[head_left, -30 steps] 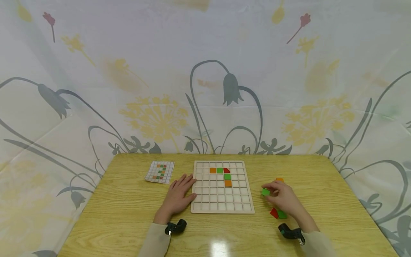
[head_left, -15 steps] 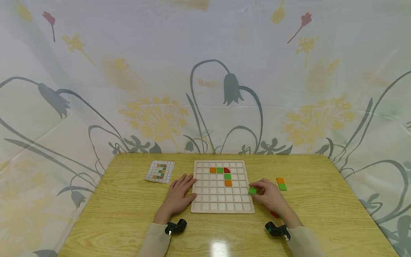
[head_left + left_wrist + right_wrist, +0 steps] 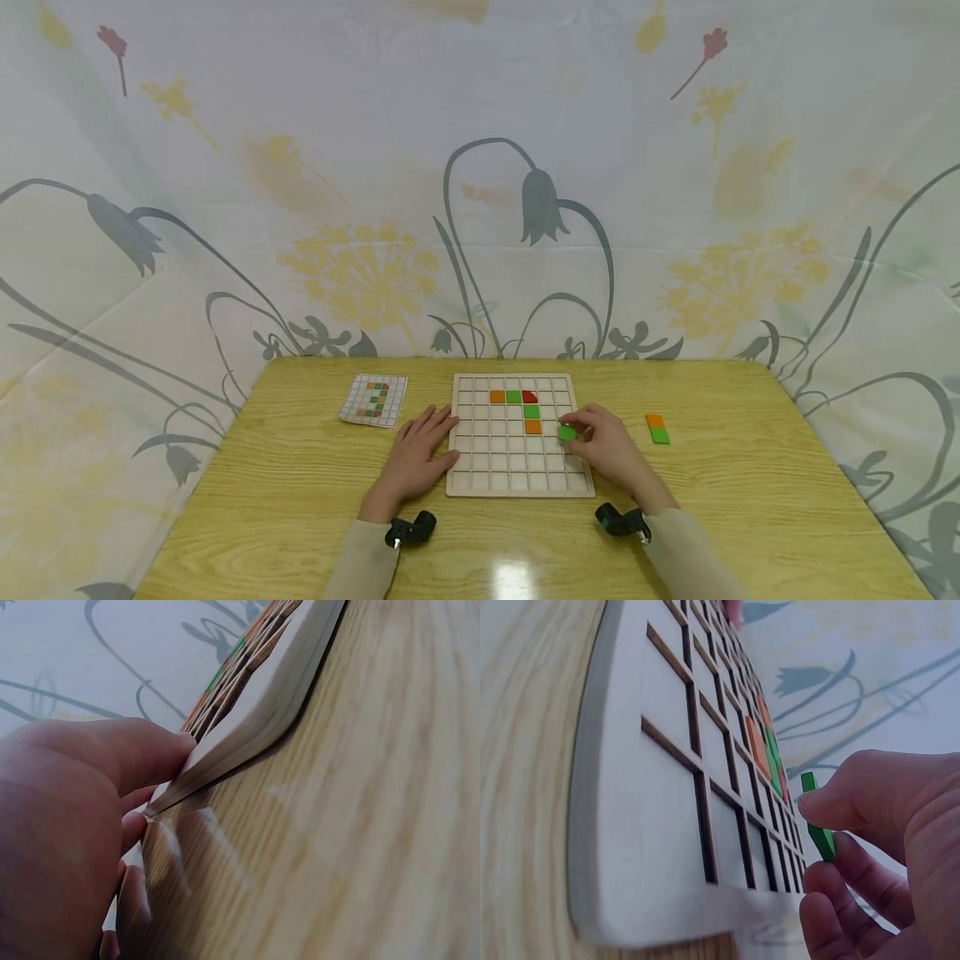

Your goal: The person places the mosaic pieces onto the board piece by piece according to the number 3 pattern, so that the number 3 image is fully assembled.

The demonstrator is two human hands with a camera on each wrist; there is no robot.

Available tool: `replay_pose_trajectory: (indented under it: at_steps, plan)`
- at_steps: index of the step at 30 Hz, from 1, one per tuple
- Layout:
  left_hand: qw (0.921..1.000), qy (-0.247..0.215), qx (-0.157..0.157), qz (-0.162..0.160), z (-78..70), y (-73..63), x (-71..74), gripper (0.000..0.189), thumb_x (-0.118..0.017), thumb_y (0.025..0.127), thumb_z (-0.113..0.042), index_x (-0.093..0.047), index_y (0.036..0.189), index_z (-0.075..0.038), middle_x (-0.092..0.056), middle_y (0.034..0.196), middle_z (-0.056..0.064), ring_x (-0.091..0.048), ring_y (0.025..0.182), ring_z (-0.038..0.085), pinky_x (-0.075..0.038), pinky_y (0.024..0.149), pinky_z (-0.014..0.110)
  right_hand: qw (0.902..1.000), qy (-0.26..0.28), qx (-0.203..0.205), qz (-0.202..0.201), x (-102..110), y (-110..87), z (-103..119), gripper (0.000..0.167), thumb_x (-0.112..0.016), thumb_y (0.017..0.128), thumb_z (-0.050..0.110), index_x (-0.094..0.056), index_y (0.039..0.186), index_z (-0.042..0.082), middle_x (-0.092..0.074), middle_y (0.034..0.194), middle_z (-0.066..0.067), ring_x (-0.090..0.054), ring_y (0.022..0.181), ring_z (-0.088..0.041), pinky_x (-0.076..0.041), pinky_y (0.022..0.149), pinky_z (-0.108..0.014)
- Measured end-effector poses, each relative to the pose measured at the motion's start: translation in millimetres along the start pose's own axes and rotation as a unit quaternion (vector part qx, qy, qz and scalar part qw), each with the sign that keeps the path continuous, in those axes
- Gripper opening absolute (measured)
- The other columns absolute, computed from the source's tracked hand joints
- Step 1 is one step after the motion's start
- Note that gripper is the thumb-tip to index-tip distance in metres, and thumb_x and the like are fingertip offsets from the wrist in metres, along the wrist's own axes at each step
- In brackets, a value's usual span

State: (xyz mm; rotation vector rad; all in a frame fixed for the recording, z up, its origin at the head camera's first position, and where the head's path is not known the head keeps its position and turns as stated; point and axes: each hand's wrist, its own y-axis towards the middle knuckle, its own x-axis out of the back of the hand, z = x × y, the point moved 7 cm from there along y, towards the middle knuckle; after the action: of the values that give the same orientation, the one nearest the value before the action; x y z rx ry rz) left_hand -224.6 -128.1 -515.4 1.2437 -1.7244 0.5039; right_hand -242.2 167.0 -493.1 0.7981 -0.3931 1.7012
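A pale wooden grid board (image 3: 480,467) lies mid-table in the head view. Orange, green and red tiles fill several of its upper cells, among them an orange tile (image 3: 532,427) and a red rounded tile (image 3: 529,397). Over the board's right side, my right hand (image 3: 606,442) pinches a green square tile (image 3: 819,821) between thumb and fingers, seen tilted and above the cells in the right wrist view. My left hand (image 3: 417,457) lies flat with fingers spread, its fingertips touching the board's left edge; the thumb rests on that rim in the left wrist view.
A paper card (image 3: 373,402) printed with a coloured grid pattern lies left of the board. To the right sit a loose orange tile (image 3: 655,421) and a green tile (image 3: 660,436), side by side. A bit of red shows beside the right wrist, mostly hidden. A patterned cloth hangs behind the table.
My right hand has carried the green tile leftward from the table's right side to over the board, uncovering the loose orange and green tiles. The left hand has stayed put.
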Motion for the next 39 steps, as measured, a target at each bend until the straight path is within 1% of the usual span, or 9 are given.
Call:
replay_pose_trajectory:
  at_steps: [7,11,19,22,27,31,39]
  plan:
    - [1.0000,-0.005,0.002,0.003,-0.3,-0.1,-0.6,0.056,-0.059,0.098,-0.032,-0.049,0.149,-0.011,-0.036,0.158,0.008,-0.024,0.148,0.034,-0.018,0.113,0.062,0.9997,0.007,0.021,-0.003,-9.3,10.8,3.6,0.029,-0.073,0.081,-0.002,-0.074,0.109,0.005,-0.059,0.094,0.000,-0.055,0.084,-0.017,-0.050,0.072,-0.031]
    - [0.9999,-0.008,0.003,0.006,-1.8,0.0,0.3,0.056,-0.059,0.098,-0.030,-0.049,0.149,-0.010,-0.036,0.158,0.009,-0.023,0.148,0.034,-0.017,0.114,0.062,0.9997,0.010,0.023,0.001,-16.9,17.7,3.9,0.029,-0.073,0.082,-0.001,-0.074,0.110,0.006,-0.060,0.095,0.000,-0.054,0.084,-0.016,-0.050,0.073,-0.031]
    - [0.9999,-0.007,0.003,0.006,-2.9,-0.6,0.8,0.056,-0.059,0.098,-0.029,-0.048,0.149,-0.009,-0.036,0.158,0.009,-0.023,0.148,0.035,-0.017,0.114,0.062,0.9991,0.029,0.030,0.008,-28.1,28.2,14.4,0.026,-0.072,0.083,0.000,-0.075,0.108,0.005,-0.060,0.095,0.000,-0.055,0.083,-0.016,-0.049,0.073,-0.033]
    - [0.9999,-0.010,0.002,0.006,-2.8,-0.4,0.7,0.056,-0.059,0.098,-0.030,-0.048,0.149,-0.010,-0.036,0.158,0.009,-0.023,0.148,0.034,-0.017,0.114,0.062,0.9989,0.026,0.038,0.006,-31.8,31.5,18.6,0.024,-0.072,0.082,0.000,-0.075,0.105,0.006,-0.061,0.095,0.000,-0.056,0.083,-0.016,-0.049,0.073,-0.032]
    - [1.0000,-0.002,0.003,0.006,-0.7,0.2,-1.1,0.055,-0.059,0.099,-0.031,-0.048,0.149,-0.011,-0.035,0.159,0.007,-0.022,0.149,0.033,-0.016,0.115,0.061,0.9981,0.021,0.058,0.004,-37.7,36.2,26.4,0.024,-0.073,0.082,-0.001,-0.076,0.104,0.004,-0.061,0.094,-0.001,-0.057,0.082,-0.016,-0.050,0.072,-0.031]
    - [1.0000,-0.001,0.002,0.008,0.3,0.6,-2.0,0.056,-0.059,0.099,-0.031,-0.048,0.150,-0.011,-0.034,0.159,0.006,-0.022,0.149,0.032,-0.016,0.115,0.061,0.9980,0.021,0.059,0.006,-42.5,39.2,29.6,0.023,-0.074,0.082,0.000,-0.076,0.104,0.005,-0.062,0.094,0.000,-0.055,0.080,-0.015,-0.049,0.071,-0.031]
    - [1.0000,-0.005,0.003,0.006,2.3,0.5,-2.1,0.056,-0.059,0.099,-0.032,-0.047,0.150,-0.013,-0.035,0.159,0.006,-0.022,0.149,0.032,-0.017,0.115,0.061,0.9980,0.025,0.056,0.012,-53.6,40.1,31.3,0.020,-0.073,0.083,0.001,-0.078,0.101,0.008,-0.068,0.101,-0.003,-0.054,0.092,-0.022,-0.047,0.079,-0.037]
